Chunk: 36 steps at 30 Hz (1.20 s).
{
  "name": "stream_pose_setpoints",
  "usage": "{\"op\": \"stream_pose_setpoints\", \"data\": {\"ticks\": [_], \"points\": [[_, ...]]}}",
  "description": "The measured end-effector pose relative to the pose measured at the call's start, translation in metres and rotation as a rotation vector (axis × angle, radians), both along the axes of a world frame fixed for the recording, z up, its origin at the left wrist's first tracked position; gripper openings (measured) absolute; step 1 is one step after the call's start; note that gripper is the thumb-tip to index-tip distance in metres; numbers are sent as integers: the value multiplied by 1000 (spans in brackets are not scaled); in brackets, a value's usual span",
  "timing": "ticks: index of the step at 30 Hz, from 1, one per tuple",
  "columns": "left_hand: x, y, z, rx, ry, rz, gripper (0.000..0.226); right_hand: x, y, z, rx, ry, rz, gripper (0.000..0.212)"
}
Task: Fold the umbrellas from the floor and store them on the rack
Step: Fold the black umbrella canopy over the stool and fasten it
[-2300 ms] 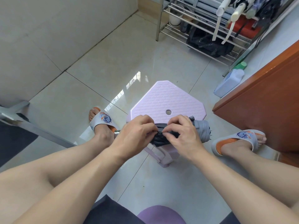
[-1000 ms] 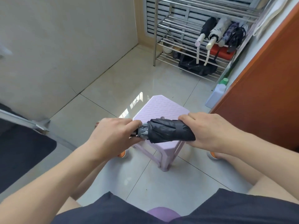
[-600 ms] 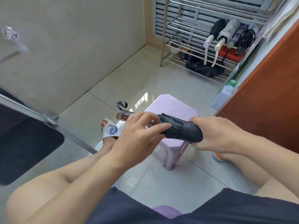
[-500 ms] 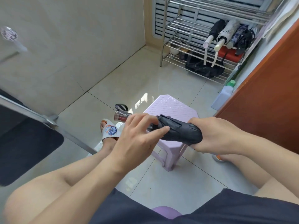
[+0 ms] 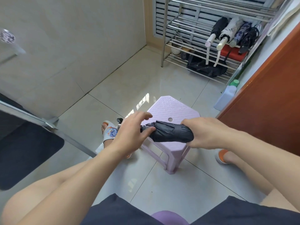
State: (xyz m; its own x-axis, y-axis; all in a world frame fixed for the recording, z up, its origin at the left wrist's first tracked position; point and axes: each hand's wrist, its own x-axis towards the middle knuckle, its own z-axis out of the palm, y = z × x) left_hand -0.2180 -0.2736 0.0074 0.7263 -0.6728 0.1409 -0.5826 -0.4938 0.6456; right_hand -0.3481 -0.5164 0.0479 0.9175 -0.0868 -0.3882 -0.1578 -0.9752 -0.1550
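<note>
Black umbrella now rolled tight, held level above the lilac stool; 2.3 s ago canopy was loose and being wound against the stool top. Right hand wrapped around canopy end at 3 o'clock. Left hand, clamped on handle end 1.0 s ago, now loosened: fingers spread wide, thumb resting on canopy edge; handle mostly hidden behind it. Judged: folding done, strap perhaps pending, then carry to rack at 1 o'clock.

Counts: held umbrella 1; stored umbrellas 4, possibly more hidden; stool 1; white bottle 1; slippers 2.
</note>
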Motion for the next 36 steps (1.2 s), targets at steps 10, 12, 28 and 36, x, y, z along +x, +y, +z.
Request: {"op": "stream_pose_setpoints", "data": {"ticks": [10,12,28,36], "points": [[15,-33,-101,18,194,140,9,17,-23,-106,18,-255,-199,80],[12,-36,-102,0,220,162,12,-6,-15,-111,77,-519,-380,58],[22,-49,-101,54,297,119,21,-6,-16,-112,209,-443,-526,36],[33,-49,-100,-32,345,135,7,17,-38,-107,119,-583,-210,14]]}}
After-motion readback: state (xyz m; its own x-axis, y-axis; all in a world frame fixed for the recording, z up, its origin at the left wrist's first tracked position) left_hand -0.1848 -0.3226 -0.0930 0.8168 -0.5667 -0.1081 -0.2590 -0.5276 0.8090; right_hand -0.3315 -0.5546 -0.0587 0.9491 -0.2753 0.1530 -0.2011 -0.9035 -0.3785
